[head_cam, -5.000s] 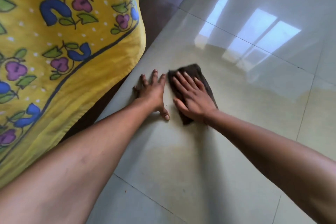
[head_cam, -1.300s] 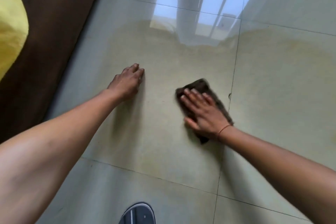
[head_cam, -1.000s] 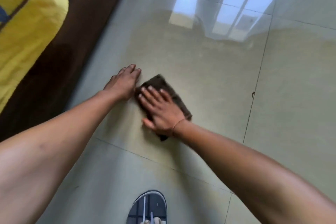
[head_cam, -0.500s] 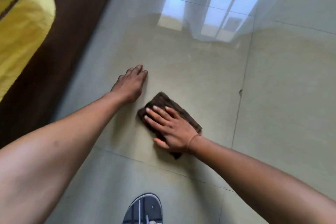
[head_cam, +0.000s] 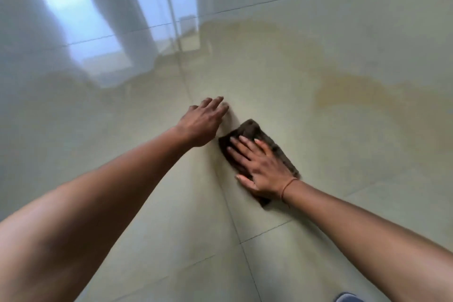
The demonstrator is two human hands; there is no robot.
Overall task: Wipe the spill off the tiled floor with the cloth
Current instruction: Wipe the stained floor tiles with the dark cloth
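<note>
Two hands | right hand (head_cam: 263,168) flat on dark nubby cloth (head_cam: 247,130) | glossy floor (head_cam: 343,32)

**Colour key.** Plain dark brown rectangular cloth (head_cam: 247,131) under the fingers (head_cam: 245,146) of the right hand (head_cam: 263,169). Glossy pale grey-green tiled floor (head_cam: 367,154) with thin dark grout lines. Yellowish-brown spill stain (head_cam: 343,91) beyond the fingertips, rightward; pale blue window reflections (head_cam: 81,27) beyond them, leftward. Thin reddish-brown cord bracelet (head_cam: 288,185) behind the fingers.
</note>
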